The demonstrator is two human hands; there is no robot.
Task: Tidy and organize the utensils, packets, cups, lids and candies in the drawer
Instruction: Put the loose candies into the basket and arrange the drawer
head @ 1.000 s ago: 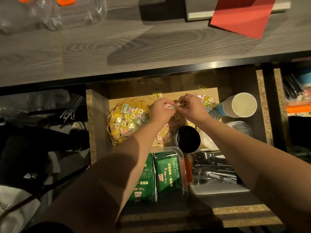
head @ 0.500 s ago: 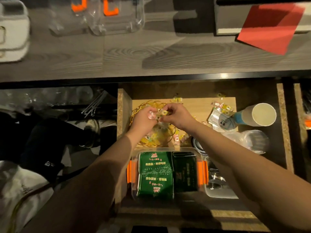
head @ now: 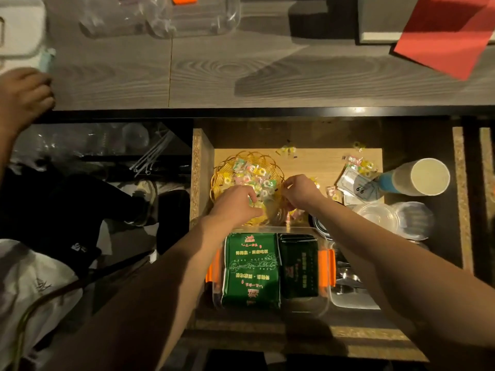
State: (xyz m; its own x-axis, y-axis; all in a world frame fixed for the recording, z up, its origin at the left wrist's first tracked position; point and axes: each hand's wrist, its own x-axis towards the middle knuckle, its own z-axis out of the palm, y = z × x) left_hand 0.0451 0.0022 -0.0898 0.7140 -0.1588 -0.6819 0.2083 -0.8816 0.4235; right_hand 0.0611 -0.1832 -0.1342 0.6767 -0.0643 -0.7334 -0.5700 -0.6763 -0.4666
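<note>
Left hand & right hand are both pinching candies over the gold basket, far left in the drawer. More candies are lying loose far right, near a paper cup. Green packets are sitting in a clear box near the person. Grey wood table is far behind.

Gold wire basket – glossy; green packets – shiny foil; counter – matt grey woodgrain.
</note>
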